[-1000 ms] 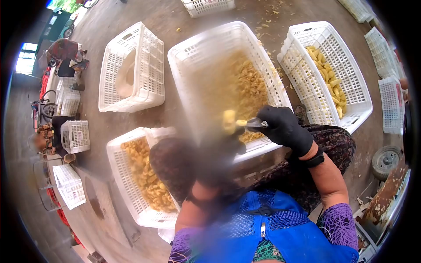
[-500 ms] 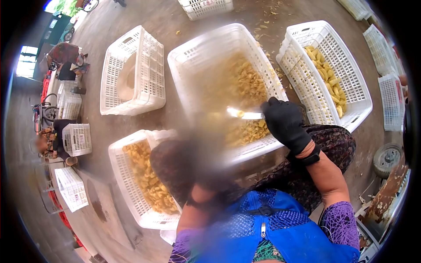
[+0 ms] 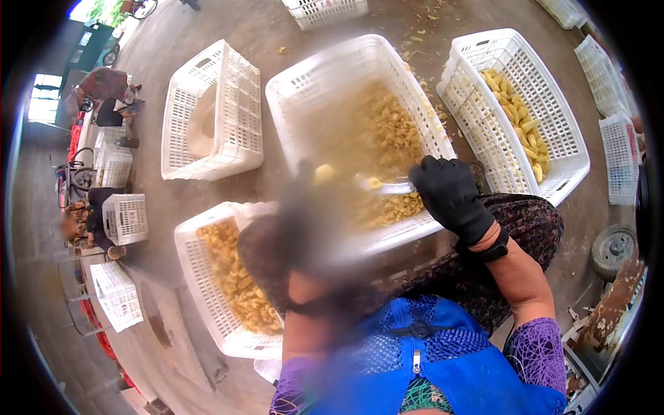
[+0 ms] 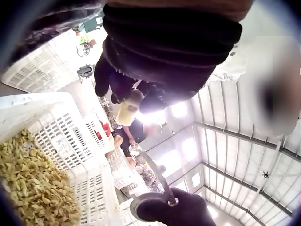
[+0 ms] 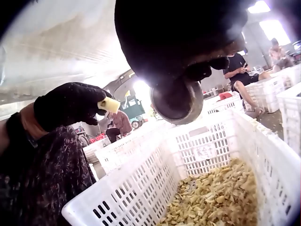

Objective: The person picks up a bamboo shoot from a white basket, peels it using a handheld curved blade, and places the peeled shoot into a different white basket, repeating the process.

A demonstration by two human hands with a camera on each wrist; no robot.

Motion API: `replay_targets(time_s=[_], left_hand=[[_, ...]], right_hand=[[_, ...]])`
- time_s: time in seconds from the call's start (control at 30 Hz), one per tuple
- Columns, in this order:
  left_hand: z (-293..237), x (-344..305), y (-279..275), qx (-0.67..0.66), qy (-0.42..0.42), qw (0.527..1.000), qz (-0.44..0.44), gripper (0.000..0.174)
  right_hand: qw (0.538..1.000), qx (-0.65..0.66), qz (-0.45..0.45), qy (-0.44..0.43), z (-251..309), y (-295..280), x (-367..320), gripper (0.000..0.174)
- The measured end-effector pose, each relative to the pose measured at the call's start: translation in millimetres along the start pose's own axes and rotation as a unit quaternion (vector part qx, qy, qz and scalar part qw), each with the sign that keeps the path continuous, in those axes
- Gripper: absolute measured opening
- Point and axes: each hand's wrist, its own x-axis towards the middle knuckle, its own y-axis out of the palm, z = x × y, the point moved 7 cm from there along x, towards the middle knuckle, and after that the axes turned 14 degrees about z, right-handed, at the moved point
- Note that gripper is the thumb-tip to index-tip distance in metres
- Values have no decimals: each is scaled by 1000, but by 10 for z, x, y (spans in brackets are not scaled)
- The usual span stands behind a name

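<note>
Black gloves are covering both my hands. At mid-frame in the head view, my left hand point(image 5: 70, 106) is pinching a pale yellow piece point(image 5: 108, 104) above the big crate point(image 3: 325, 59); my right hand point(image 3: 449, 197) is clenching a curved metal tool point(image 3: 395, 187), which is pointing towards it. I'm judging that light, short strokes suit this soft-looking piece, with the left fingertips well behind the edge and the work over the crate. Below, yellow scraps point(image 3: 394, 128) are filling part of it. The dull brown floor point(image 3: 238, 17) is showing stray bits at upper centre. Seated people point(image 3: 104, 86) are working at far left, and a wheel point(image 3: 613, 250) is lying at right.
</note>
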Motion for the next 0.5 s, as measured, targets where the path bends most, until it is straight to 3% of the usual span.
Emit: replay_targets(time_s=[0.1,0.17,0.23,0.3,0.37,0.4,0.43,0.5], left_hand=[[-129,-96,-13,-24,20,999,-38,31],[-328,-143,57,-38,58,998,14,31],[-537,-177,287,171,194,957,129,33],[-507,-102,289,181,217,951,127,34],[-291,64,213,232,74,964,107,34],[-81,87,132,151,7,985,82,34],[33,75,124,152,7,985,81,34],[328,48,-13,-139,-45,989,-26,33]], right_hand=[[998,54,20,18,-45,77,-21,6],[999,20,36,30,-28,188,-7,5],[999,25,26,9,23,123,19,5],[999,30,14,-11,57,62,34,4],[999,46,6,-29,67,47,13,4],[998,47,5,-30,66,40,8,4],[998,53,6,-27,57,34,4,4],[998,58,3,-23,12,83,-36,5]])
